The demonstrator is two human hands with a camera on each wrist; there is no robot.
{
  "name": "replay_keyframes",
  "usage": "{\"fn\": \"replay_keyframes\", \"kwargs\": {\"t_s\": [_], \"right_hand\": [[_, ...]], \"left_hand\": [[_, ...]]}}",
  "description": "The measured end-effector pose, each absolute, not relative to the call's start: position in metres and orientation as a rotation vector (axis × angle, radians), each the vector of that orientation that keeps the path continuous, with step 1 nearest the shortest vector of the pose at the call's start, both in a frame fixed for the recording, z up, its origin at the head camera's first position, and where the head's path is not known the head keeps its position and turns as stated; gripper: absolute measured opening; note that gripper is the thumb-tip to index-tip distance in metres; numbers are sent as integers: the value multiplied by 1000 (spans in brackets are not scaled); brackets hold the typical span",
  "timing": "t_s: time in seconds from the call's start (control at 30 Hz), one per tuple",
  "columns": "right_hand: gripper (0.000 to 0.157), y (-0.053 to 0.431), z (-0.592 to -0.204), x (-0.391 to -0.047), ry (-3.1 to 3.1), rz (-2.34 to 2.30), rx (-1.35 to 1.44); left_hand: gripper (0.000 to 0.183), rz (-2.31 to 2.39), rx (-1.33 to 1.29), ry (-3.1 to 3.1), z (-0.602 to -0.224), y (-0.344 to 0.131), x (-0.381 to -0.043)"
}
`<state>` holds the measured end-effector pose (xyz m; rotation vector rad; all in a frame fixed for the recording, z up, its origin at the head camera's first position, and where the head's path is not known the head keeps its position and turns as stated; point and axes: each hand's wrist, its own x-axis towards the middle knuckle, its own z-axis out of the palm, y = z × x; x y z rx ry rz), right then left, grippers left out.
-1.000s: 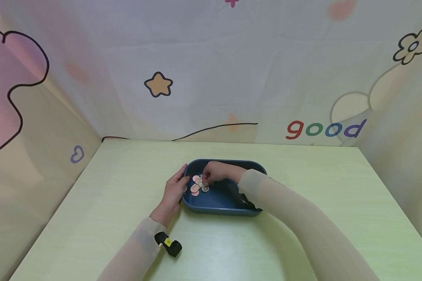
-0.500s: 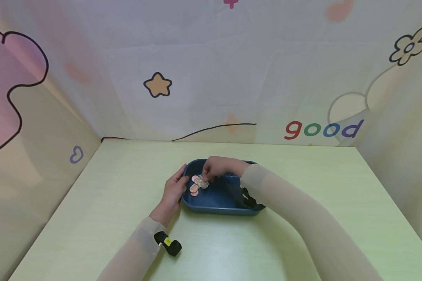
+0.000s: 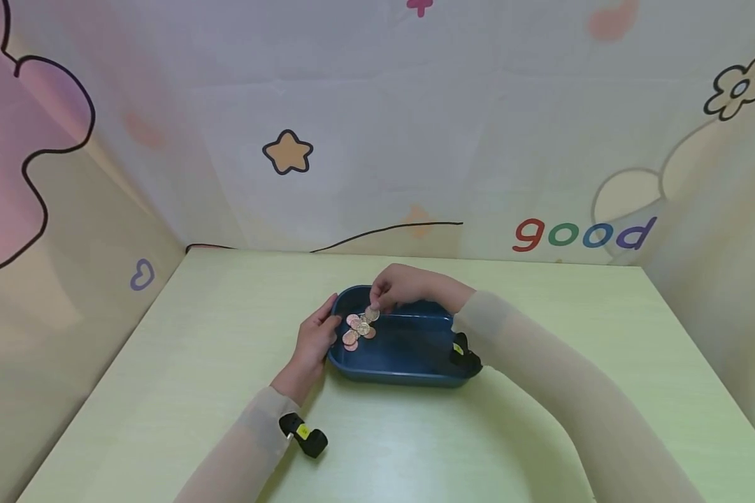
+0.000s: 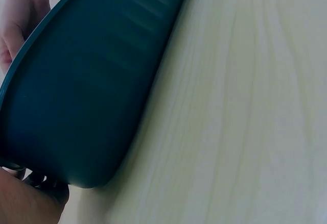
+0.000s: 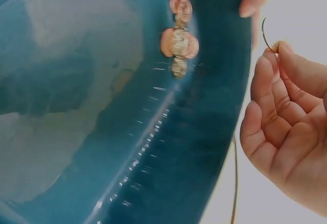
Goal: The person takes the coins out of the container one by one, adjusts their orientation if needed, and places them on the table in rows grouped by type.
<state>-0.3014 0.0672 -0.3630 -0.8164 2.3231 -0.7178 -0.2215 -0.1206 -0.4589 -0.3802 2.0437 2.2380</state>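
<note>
A dark blue tray [image 3: 403, 353] sits on the table, and coins [image 3: 351, 337], copper and silver coloured, overlap in its left end. My left hand [image 3: 314, 342] holds the tray's left end, thumb over the rim; in the left wrist view that hand [image 4: 28, 201] is partly cut off below the tray. Above the tray's back left part, my right hand [image 3: 399, 285] pinches a silver coin [image 3: 372, 314] between thumb and forefinger. In the right wrist view the pinched coin [image 5: 265, 34] shows nearly edge-on, while the right hand's [image 5: 291, 117] other fingers are loosely curled.
The pale green table [image 3: 226, 307] runs back to a printed cloth backdrop [image 3: 365, 154]. Cloth walls also stand at both sides. A small black camera [image 3: 303, 434] is strapped at the left wrist, another black camera [image 3: 464, 355] at the right.
My right hand has risen from the pile and moved back and slightly right, with a coin now showing at its fingertips. The left hand keeps its hold on the tray.
</note>
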Motion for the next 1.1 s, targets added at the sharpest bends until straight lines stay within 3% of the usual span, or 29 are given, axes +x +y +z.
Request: {"fn": "replay_keyframes", "kwargs": {"t_s": [0.5, 1.1], "right_hand": [[18, 117, -339, -276, 2435, -976, -686], [32, 196, -350, -246, 2544, -1242, -311]], "left_hand": [[53, 2190, -374, 2078, -457, -120, -221], [53, 2178, -378, 2093, -456, -119, -220]]}}
